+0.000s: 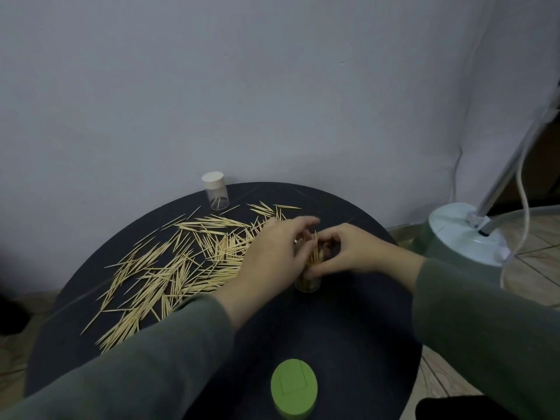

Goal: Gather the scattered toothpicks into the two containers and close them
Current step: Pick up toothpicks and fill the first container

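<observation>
Holding toothpicks [312, 253] over open container [308, 283], both hands

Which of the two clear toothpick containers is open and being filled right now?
The container between the hands, near the table's middle: it has no lid and toothpicks stick out of its top. The other container, at the far edge by the wall, wears its white cap.

two bare hands in frame centre: left hand [266, 256], right hand [360, 253]. no rings, watch or gloves visible. each forearm covered by a long dark grey-green sleeve: left sleeve [127, 362], right sleeve [485, 322]. plain soft fabric, cuffs ending at the wrist, no markings.
</observation>
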`<state>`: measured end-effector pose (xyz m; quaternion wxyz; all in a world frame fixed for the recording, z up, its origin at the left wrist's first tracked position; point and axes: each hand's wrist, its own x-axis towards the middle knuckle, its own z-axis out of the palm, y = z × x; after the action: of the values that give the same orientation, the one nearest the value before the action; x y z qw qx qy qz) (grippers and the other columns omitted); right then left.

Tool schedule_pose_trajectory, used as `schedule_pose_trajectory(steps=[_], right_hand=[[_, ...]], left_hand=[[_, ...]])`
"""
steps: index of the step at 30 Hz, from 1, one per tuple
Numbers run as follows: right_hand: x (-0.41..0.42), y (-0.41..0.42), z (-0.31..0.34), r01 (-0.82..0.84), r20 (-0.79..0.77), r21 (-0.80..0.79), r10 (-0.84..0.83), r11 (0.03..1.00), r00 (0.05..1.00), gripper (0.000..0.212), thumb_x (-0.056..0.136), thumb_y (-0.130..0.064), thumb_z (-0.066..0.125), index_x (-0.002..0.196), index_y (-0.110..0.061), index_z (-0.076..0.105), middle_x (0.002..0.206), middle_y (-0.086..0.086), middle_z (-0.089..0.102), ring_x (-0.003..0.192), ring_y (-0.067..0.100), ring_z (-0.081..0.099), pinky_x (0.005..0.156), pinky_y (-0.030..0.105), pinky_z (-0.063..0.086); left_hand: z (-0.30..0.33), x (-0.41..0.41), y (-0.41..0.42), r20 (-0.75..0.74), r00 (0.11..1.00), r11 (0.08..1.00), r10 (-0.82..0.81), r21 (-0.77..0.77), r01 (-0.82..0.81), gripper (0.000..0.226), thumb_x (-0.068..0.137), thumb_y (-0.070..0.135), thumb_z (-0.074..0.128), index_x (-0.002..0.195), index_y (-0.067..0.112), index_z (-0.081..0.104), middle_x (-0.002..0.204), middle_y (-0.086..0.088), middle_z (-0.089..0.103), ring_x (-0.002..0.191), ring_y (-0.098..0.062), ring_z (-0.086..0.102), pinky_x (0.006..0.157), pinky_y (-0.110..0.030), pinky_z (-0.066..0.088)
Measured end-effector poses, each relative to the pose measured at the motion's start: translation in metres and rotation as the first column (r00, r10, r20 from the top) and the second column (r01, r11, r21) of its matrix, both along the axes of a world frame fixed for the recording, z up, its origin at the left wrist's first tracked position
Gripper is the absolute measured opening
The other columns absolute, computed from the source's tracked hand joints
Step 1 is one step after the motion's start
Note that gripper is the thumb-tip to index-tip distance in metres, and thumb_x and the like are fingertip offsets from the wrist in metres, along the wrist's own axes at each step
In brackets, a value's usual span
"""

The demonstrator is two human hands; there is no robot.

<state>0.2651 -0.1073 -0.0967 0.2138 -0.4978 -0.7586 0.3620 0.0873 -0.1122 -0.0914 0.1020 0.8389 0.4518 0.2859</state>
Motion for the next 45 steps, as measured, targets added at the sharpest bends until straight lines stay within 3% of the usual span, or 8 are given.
schedule_pose_trajectory(steps=[5, 11, 14, 18, 27, 31, 40, 45], right_hand=[[0.002, 0.001, 0.001, -0.001, 0.004, 0.031, 0.0, 1.0, 1.0, 0.023, 0.067, -0.039, 0.084, 0.084, -0.04, 0.068, 0.084, 0.005, 0.069, 0.079, 0.024, 0.063, 0.081, 0.051, 0.052], [0.001, 0.002, -0.001, -0.054, -0.02, 0.033, 0.054, 0.998, 0.998, 0.05, 0.062, -0.053, 0.083, 0.109, -0.047, 0.068, 0.096, 0.0, 0.073, 0.094, 0.035, 0.064, 0.086, 0.052, 0.052], [0.002, 0.001, 0.001, -0.046, 0.018, 0.038, 0.046, 0.998, 0.999, 0.037, 0.069, -0.042, 0.083, 0.101, -0.049, 0.065, 0.091, -0.011, 0.072, 0.088, 0.024, 0.066, 0.086, 0.045, 0.054], [0.001, 0.001, -0.001, -0.034, 0.029, 0.029, 0.033, 0.999, 0.999, 0.048, 0.065, -0.055, 0.08, 0.111, -0.048, 0.065, 0.098, -0.004, 0.073, 0.095, 0.028, 0.067, 0.089, 0.048, 0.054], [0.002, 0.001, 0.001, -0.017, 0.05, 0.046, 0.015, 0.999, 0.999, 0.024, 0.071, -0.038, 0.082, 0.087, -0.043, 0.065, 0.075, -0.016, 0.066, 0.073, 0.011, 0.06, 0.073, 0.035, 0.052], [0.001, 0.0, 0.004, -0.04, 0.043, 0.026, 0.039, 0.999, 0.998, 0.02, 0.071, -0.034, 0.084, 0.081, -0.041, 0.069, 0.071, -0.013, 0.065, 0.069, 0.01, 0.057, 0.069, 0.033, 0.05], [-0.003, 0.003, 0.005, -0.062, 0.169, 0.043, 0.053, 0.997, 0.984, 0.063, 0.059, -0.066, 0.074, 0.117, -0.043, 0.061, 0.107, -0.01, 0.069, 0.101, 0.02, 0.065, 0.091, 0.049, 0.052], [-0.014, -0.002, 0.021, -0.044, 0.329, 0.209, -0.028, 0.977, 0.944, 0.089, 0.061, -0.078, 0.061, 0.139, -0.04, 0.045, 0.129, -0.017, 0.051, 0.122, 0.005, 0.041, 0.111, 0.044, 0.03]], left_hand=[[-0.006, -0.017, -0.01, -0.27, 0.961, 0.955, -0.055, 0.268, 0.13, 0.052, 0.093, 0.049, 0.04, 0.136, 0.025, 0.053, 0.123, 0.011, 0.064, 0.099, -0.014, 0.052, 0.078, -0.031, 0.047], [-0.003, -0.038, -0.013, -0.49, 0.843, 0.952, -0.221, 0.079, 0.295, 0.069, 0.09, 0.065, 0.028, 0.15, 0.031, 0.03, 0.148, 0.014, 0.043, 0.142, -0.017, 0.028, 0.107, -0.039, 0.031], [0.0, -0.04, -0.014, -0.455, 0.882, 0.984, -0.124, 0.058, 0.168, 0.073, 0.089, 0.068, 0.024, 0.153, 0.034, 0.012, 0.155, 0.013, 0.03, 0.146, -0.012, 0.017, 0.115, -0.042, 0.022], [-0.003, -0.035, -0.017, -0.562, 0.825, 0.991, -0.061, 0.061, 0.116, 0.082, 0.081, 0.074, -0.002, 0.15, 0.038, 0.023, 0.162, 0.009, 0.005, 0.149, -0.017, 0.0, 0.117, -0.044, 0.014], [-0.004, -0.024, -0.016, -0.507, 0.856, 0.984, -0.101, 0.074, 0.16, 0.081, 0.085, 0.074, 0.01, 0.154, 0.032, 0.005, 0.162, 0.013, 0.003, 0.149, -0.014, -0.008, 0.117, -0.046, 0.011], [-0.008, -0.023, -0.013, -0.563, 0.819, 0.971, -0.116, 0.111, 0.214, 0.079, 0.088, 0.072, 0.011, 0.151, 0.028, 0.028, 0.161, 0.008, 0.014, 0.15, -0.018, -0.002, 0.115, -0.051, 0.019], [-0.004, -0.041, -0.007, -0.546, 0.831, 0.984, -0.106, 0.064, 0.168, 0.077, 0.083, 0.076, -0.001, 0.151, 0.043, 0.016, 0.162, 0.008, 0.001, 0.149, -0.016, -0.01, 0.117, -0.049, 0.01], [0.007, -0.051, 0.001, -0.319, 0.946, 0.989, 0.05, 0.15, -0.002, 0.063, 0.092, 0.061, 0.013, 0.141, 0.035, 0.042, 0.143, 0.011, 0.048, 0.133, -0.016, 0.037, 0.104, -0.042, 0.031]])
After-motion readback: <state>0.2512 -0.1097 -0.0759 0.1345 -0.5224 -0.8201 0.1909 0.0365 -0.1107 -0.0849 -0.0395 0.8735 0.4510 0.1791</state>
